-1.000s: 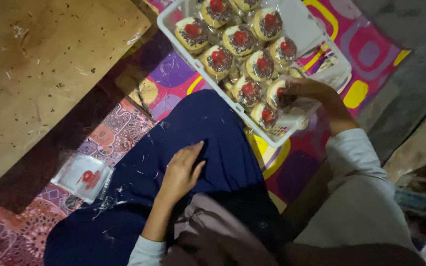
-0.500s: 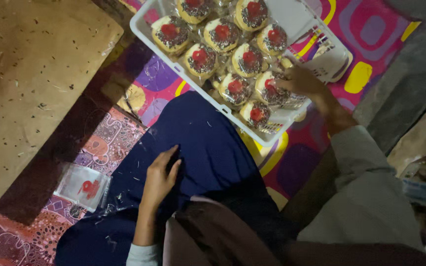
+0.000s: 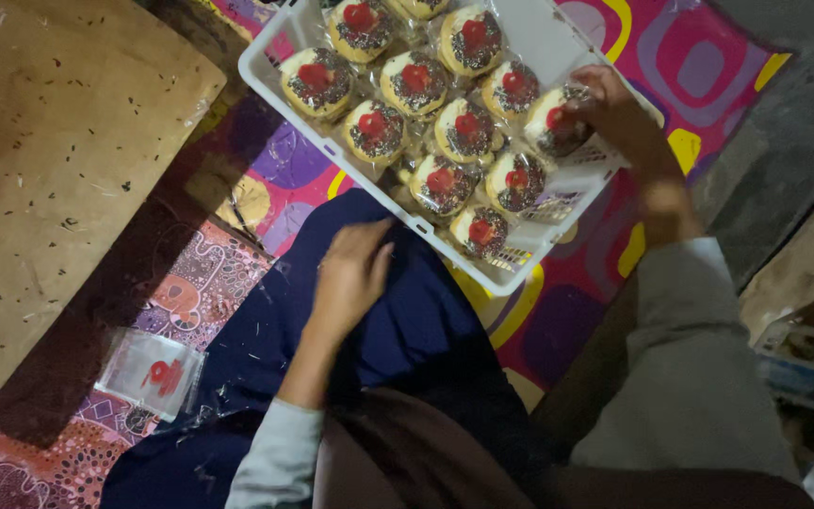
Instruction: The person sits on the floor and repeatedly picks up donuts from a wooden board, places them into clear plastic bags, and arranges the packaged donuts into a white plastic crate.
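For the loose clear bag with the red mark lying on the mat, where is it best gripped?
Pinch the clear bag at its near corner by the dark blue cloth, coming from above with the left hand. It lies flat and thin, so only an edge likely gives the fingers purchase.

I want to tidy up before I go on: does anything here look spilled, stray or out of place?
Yes. Small pale flecks lie scattered over the dark blue cloth on the lap, and dark specks dot the wooden board. One clear plastic bag lies alone on the patterned mat, apart from the white tray of wrapped pastries.
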